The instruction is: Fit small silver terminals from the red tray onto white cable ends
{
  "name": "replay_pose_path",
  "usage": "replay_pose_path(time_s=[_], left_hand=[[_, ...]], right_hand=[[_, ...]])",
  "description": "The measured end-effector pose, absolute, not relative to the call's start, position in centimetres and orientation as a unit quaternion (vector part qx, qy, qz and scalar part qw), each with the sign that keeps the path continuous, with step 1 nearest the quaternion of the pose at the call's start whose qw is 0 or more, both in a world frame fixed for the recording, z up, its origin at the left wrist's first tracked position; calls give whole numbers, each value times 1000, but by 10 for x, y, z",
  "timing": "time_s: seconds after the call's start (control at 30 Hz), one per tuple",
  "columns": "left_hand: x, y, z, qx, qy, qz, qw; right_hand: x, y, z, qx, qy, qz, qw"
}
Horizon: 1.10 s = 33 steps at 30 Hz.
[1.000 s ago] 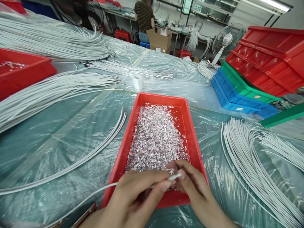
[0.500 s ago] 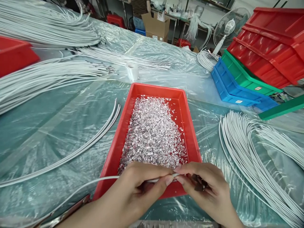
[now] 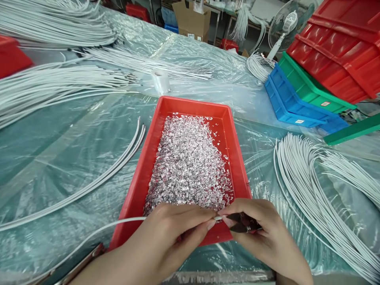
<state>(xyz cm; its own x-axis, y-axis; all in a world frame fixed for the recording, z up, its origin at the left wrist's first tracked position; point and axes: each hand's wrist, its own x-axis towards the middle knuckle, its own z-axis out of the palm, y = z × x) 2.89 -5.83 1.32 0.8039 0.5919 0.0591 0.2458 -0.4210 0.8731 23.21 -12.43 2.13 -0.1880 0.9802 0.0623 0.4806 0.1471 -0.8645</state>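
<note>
My left hand (image 3: 169,233) is closed in a pinch around a white cable (image 3: 107,227), close to its end. From that hand the cable trails back to the lower left. My right hand (image 3: 268,229) meets it fingertip to fingertip at the cable's end, with a small pair of dark metal cutters (image 3: 245,222) in its grip. Two pointed, parted jaws show between thumb and fingers; their handles are mostly hidden. Both hands are over the near end of a red tray (image 3: 239,158), which holds a heap of shiny silver foil scraps (image 3: 190,162).
Bundles of white cables lie at left (image 3: 59,79) and right (image 3: 311,190). A few loose cables (image 3: 97,180) curve beside the tray. Behind it stands a clear plastic roll (image 3: 161,82). Stacked red bins (image 3: 335,47), with green and blue ones below, are at right.
My right fingers have shifted on the cutters, and their parted jaws now show more clearly. My left hand keeps its pinch on the cable. The view has tilted slightly downward.
</note>
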Motion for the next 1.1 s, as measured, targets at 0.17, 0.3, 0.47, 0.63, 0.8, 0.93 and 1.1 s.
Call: replay_pose_path(time_s=[0.17, 0.3, 0.47, 0.63, 0.8, 0.93, 1.1], left_hand=[[25, -57, 11, 875, 214, 163, 403], [24, -55, 11, 911, 164, 190, 327], [25, -54, 12, 933, 139, 200, 265], [28, -55, 14, 939, 123, 214, 241], [30, -55, 12, 937, 113, 243, 223], [29, -55, 10, 936, 105, 252, 224], [28, -55, 13, 934, 101, 259, 223]], right_hand=[[233, -123, 24, -543, -651, 434, 306], [235, -119, 23, -531, -615, 501, 297], [238, -114, 24, -501, -562, 588, 297], [240, -112, 24, -476, -524, 644, 291], [241, -109, 23, -447, -488, 689, 294], [240, -107, 22, -439, -478, 702, 295], [240, -108, 22, -430, -472, 705, 310]])
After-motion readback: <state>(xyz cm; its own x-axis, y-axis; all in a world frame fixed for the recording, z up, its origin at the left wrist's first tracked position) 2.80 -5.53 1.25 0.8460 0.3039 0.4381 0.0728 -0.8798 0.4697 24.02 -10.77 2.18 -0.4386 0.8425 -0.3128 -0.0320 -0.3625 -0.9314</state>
